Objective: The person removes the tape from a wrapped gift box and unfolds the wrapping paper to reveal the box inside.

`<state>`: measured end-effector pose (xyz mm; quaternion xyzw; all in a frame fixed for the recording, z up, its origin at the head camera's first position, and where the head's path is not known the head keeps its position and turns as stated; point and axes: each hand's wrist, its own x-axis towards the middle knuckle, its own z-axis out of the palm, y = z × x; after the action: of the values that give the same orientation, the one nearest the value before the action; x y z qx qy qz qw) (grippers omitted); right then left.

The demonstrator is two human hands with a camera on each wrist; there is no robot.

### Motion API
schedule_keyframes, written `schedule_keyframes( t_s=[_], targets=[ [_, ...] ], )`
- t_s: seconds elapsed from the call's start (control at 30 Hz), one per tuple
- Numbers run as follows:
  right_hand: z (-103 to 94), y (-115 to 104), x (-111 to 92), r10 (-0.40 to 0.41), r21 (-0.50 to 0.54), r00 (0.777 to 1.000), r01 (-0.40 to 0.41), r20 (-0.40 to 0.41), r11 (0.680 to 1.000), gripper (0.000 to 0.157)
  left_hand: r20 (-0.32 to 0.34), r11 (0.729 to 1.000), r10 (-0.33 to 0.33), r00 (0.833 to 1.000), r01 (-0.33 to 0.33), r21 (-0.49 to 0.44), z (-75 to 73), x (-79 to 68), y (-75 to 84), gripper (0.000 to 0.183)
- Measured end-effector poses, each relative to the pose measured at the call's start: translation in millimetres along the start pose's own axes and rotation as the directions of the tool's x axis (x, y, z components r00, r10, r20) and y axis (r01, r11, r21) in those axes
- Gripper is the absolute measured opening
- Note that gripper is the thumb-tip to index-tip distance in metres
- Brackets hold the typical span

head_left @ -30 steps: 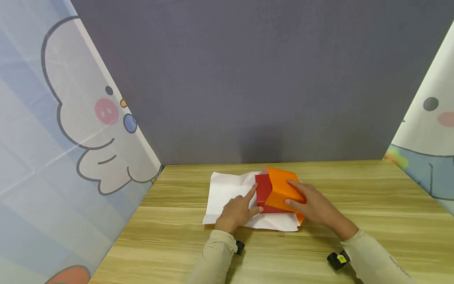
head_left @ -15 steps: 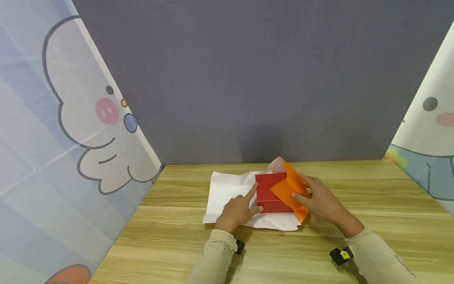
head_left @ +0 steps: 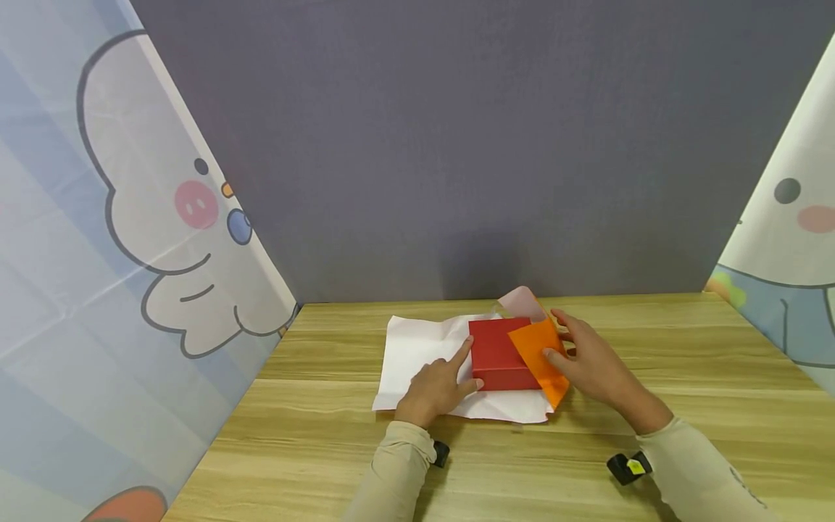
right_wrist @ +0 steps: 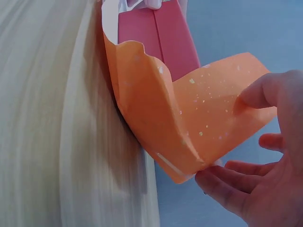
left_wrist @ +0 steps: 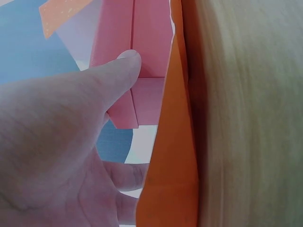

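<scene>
A red box (head_left: pixel 497 344) lies on a sheet of wrapping paper (head_left: pixel 417 355), white inside and orange with gold flecks outside. My left hand (head_left: pixel 433 390) steadies the box's left end: the index finger reaches its top edge, and the thumb presses low on the front. In the left wrist view that thumb (left_wrist: pixel 125 66) lies across the box near an edge. On the right, an orange flap (head_left: pixel 541 355) stands bent up and partly over the box. My right hand (head_left: pixel 592 366) is beside this flap, thumb on its orange face, fingertips by its lower corner in the right wrist view.
The wood-grain table (head_left: pixel 313 435) extends all round the paper. A grey panel (head_left: pixel 483 159) rises behind it, with cartoon-print cloths at left (head_left: pixel 163 217) and right (head_left: pixel 796 254). Each wrist carries a small black device.
The orange flap, lying over much of the box a second ago, has swung back to the right and uncovered the red top. My right hand has moved right; the left has stayed put.
</scene>
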<state>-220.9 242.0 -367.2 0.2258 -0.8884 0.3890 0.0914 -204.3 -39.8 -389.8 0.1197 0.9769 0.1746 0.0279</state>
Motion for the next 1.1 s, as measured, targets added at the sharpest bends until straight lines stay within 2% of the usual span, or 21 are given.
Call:
schedule_keyframes(
  t_s=[0.13,0.27,0.47,0.57,0.73,0.9,1.1],
  targets=[
    [-0.1,-0.2,-0.9,-0.059,-0.044,0.998,0.058,-0.036,0.997,0.074,-0.004,1.0,0.008,1.0,-0.008,-0.002,0.0,-0.1,0.2,0.079],
    [-0.5,-1.3,-1.8,-0.134,-0.142,0.987,0.121,-0.085,0.982,0.076,-0.003,1.0,0.007,1.0,-0.007,-0.006,-0.7,0.1,0.9,0.079],
    [-4.9,-9.0,-3.4,-0.154,-0.236,0.983,0.127,-0.097,0.964,0.078,-0.011,1.0,0.012,1.0,-0.012,0.004,-2.2,0.6,1.1,0.079],
    [-7.3,-11.9,-3.9,-0.166,-0.266,0.98,0.133,-0.107,0.955,0.073,-0.013,1.0,0.013,1.0,-0.013,0.003,-3.1,0.3,1.4,0.079],
    [-10.9,-12.9,-3.0,-0.22,-0.307,0.964,0.166,-0.149,0.937,0.054,-0.013,1.0,0.011,1.0,-0.011,0.003,-3.4,0.2,2.1,0.08],
    [-16.4,-14.8,-2.9,-0.192,-0.339,0.967,0.128,-0.164,0.932,0.041,-0.01,1.0,0.007,1.0,-0.007,0.0,-1.2,-0.3,1.2,0.08],
    [-22.0,-19.1,-3.6,-0.146,-0.363,0.976,0.08,-0.159,0.928,0.035,-0.011,1.0,0.013,1.0,-0.013,0.0,-0.3,-0.9,0.1,0.08]
  ],
)
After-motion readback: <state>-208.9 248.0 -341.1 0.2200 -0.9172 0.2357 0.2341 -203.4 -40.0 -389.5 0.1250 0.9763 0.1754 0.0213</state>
